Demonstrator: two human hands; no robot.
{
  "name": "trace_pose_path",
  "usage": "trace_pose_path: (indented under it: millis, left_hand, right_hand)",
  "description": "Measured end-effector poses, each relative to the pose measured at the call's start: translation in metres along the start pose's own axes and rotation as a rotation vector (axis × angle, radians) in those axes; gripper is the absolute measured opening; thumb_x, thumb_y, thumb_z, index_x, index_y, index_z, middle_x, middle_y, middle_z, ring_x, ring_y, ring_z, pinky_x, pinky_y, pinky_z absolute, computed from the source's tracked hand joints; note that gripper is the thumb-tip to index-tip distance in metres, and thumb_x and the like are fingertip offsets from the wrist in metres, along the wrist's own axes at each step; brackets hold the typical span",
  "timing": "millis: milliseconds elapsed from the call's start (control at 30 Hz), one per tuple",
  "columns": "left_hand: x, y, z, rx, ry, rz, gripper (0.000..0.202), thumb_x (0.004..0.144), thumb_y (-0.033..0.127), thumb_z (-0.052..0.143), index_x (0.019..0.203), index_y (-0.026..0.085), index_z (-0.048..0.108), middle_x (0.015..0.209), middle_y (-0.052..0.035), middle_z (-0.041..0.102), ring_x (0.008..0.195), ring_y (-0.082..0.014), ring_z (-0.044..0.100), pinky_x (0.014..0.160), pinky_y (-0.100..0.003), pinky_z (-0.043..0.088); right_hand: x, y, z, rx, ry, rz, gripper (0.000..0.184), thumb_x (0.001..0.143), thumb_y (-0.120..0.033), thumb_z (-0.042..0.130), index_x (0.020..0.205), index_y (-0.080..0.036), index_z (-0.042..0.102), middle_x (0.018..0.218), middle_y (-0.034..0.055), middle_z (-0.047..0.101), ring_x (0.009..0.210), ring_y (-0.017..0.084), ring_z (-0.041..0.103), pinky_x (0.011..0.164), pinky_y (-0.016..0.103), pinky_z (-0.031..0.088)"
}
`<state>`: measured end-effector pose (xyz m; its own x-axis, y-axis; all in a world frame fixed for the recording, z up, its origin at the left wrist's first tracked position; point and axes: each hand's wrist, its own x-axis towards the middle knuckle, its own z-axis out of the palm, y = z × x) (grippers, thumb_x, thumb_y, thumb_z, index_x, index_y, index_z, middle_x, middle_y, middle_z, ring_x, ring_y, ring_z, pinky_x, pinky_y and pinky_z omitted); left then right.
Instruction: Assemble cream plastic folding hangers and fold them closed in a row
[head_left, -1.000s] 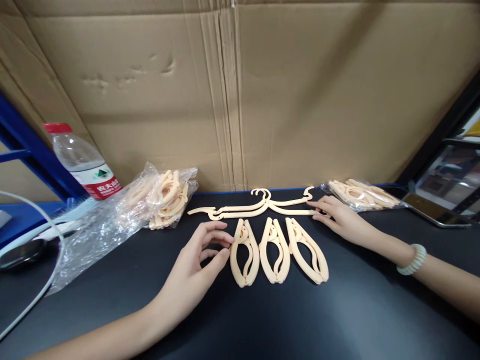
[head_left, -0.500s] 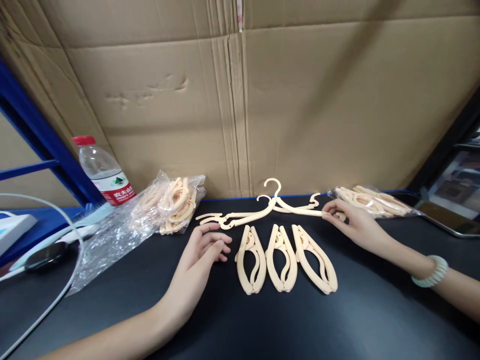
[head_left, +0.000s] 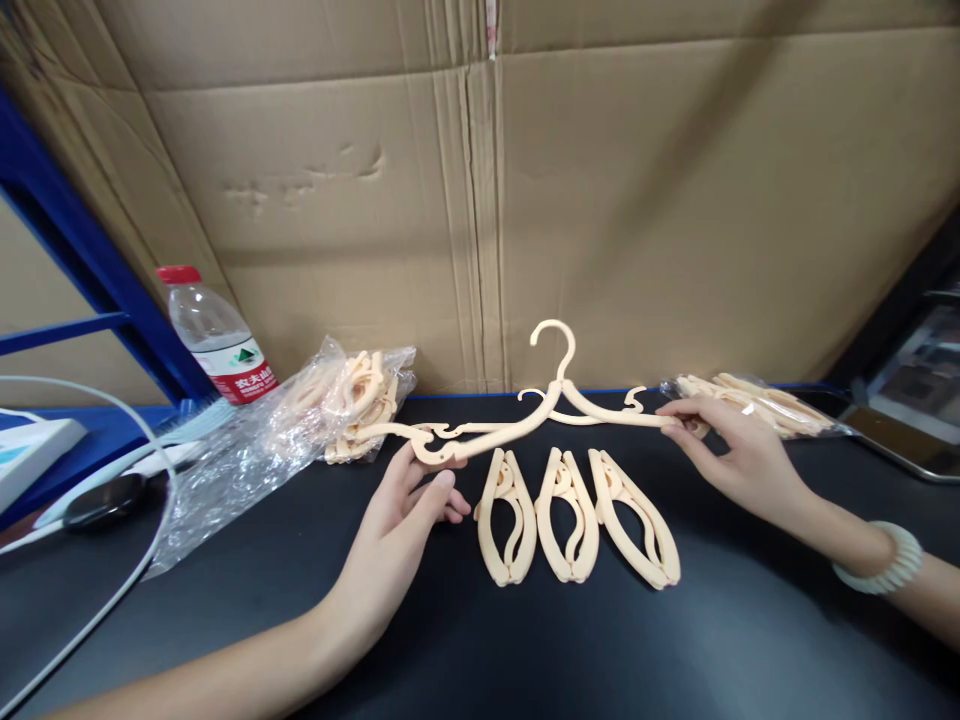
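A cream unfolded folding clothes hanger is raised off the black table, its hook standing up. The thumb and fingers of my right hand pinch its right end. My left hand is at its left end, with curled fingers under and behind the notched tip; the thumb stays apart from it. Another unfolded hanger lies just behind, partly hidden by the raised one. In front, between my hands, are three folded hangers in a row: a left one, a middle one and a right one.
Bagged hangers lie at the left by a red-capped water bottle. Another bag of hangers is behind my right hand, near a phone-like flat object. A white cable loops at left; cardboard stands behind.
The front hanger has come up off the table and turned its hook higher, its left end now on my left fingers. My right hand keeps its pinch. The view has shifted slightly.
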<state>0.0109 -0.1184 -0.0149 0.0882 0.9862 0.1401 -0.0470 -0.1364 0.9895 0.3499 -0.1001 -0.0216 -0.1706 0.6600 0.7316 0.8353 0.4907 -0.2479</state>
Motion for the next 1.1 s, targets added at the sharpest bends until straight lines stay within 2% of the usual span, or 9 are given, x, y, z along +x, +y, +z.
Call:
trace_pose_path:
  millis: [133,300,400,533,600,700,767,900,1100]
  left_hand:
    - [0.002,0.0,0.0,0.021,-0.028,-0.013,0.058,0.079,0.035,0.068,0.129,0.021,0.041,0.098,-0.0034,0.063,0.065,-0.0107,0.057,0.062,-0.025,0.049]
    - [0.003,-0.001,-0.001,0.054,-0.087,-0.009,0.068,0.077,0.032,0.07,0.135,0.021,0.037,0.088,-0.0022,0.064,0.07,-0.0133,0.057,0.06,-0.024,0.047]
    - [0.003,0.0,-0.003,0.096,-0.115,-0.005,0.055,0.079,0.034,0.067,0.129,0.019,0.05,0.084,-0.0025,0.064,0.067,-0.0128,0.054,0.06,-0.025,0.045]
    - [0.003,0.0,-0.004,0.14,-0.057,-0.007,0.037,0.082,0.035,0.064,0.115,0.018,0.063,0.085,-0.0031,0.066,0.06,-0.0107,0.049,0.06,-0.025,0.043]
    - [0.003,-0.001,-0.004,0.135,-0.037,-0.004,0.034,0.082,0.035,0.064,0.112,0.018,0.064,0.086,-0.0036,0.067,0.061,-0.0108,0.049,0.06,-0.025,0.043]
    - [0.002,-0.001,-0.003,0.122,-0.04,-0.016,0.03,0.082,0.035,0.065,0.105,0.016,0.066,0.086,-0.0049,0.068,0.061,-0.0115,0.051,0.06,-0.025,0.043]
    - [0.002,-0.001,-0.003,0.115,-0.05,-0.024,0.027,0.081,0.035,0.065,0.101,0.015,0.067,0.086,-0.005,0.068,0.062,-0.0118,0.052,0.061,-0.025,0.043]
    - [0.002,0.0,-0.002,0.102,-0.059,-0.031,0.025,0.082,0.034,0.066,0.098,0.015,0.067,0.082,-0.0037,0.067,0.062,-0.011,0.052,0.062,-0.025,0.043]
    - [0.002,-0.001,-0.003,0.119,-0.069,-0.016,0.025,0.082,0.034,0.065,0.098,0.016,0.067,0.079,-0.0026,0.066,0.061,-0.0114,0.052,0.061,-0.025,0.043]
  right_hand:
    - [-0.001,-0.007,-0.001,-0.005,-0.008,-0.063,0.014,0.091,-0.029,0.052,0.094,-0.02,0.061,0.079,0.0045,0.064,0.067,0.018,0.059,0.062,0.032,0.047]
    - [-0.001,-0.016,-0.001,-0.001,-0.041,-0.09,0.012,0.092,-0.027,0.05,0.095,-0.02,0.06,0.079,0.0045,0.064,0.067,0.018,0.059,0.063,0.033,0.047]
    - [-0.001,-0.02,-0.001,0.003,-0.052,-0.125,0.013,0.091,-0.029,0.052,0.097,-0.021,0.06,0.08,0.0051,0.064,0.071,0.02,0.06,0.065,0.034,0.047]
    - [0.0,-0.021,-0.002,-0.041,-0.063,-0.214,0.016,0.092,-0.025,0.052,0.104,-0.022,0.061,0.084,0.0057,0.066,0.078,0.022,0.06,0.072,0.038,0.047]
    - [0.0,-0.022,-0.003,-0.085,-0.047,-0.252,0.019,0.092,-0.021,0.05,0.106,-0.024,0.063,0.087,0.0057,0.068,0.084,0.024,0.059,0.078,0.04,0.046]
    - [-0.002,-0.023,-0.006,-0.219,0.028,-0.269,0.022,0.09,-0.017,0.053,0.105,-0.026,0.066,0.103,0.0068,0.068,0.095,0.028,0.057,0.084,0.046,0.043]
    - [-0.004,-0.023,-0.007,-0.286,0.062,-0.256,0.025,0.09,-0.015,0.052,0.105,-0.027,0.067,0.11,0.0082,0.066,0.094,0.028,0.058,0.082,0.046,0.043]
    - [-0.006,-0.023,-0.01,-0.305,0.028,-0.243,0.032,0.091,-0.012,0.045,0.11,-0.027,0.065,0.111,0.0088,0.066,0.087,0.025,0.061,0.076,0.043,0.047]
    - [-0.006,-0.026,-0.007,-0.274,0.057,-0.259,0.027,0.089,-0.012,0.05,0.108,-0.023,0.066,0.126,0.0125,0.057,0.09,0.024,0.062,0.082,0.045,0.051]
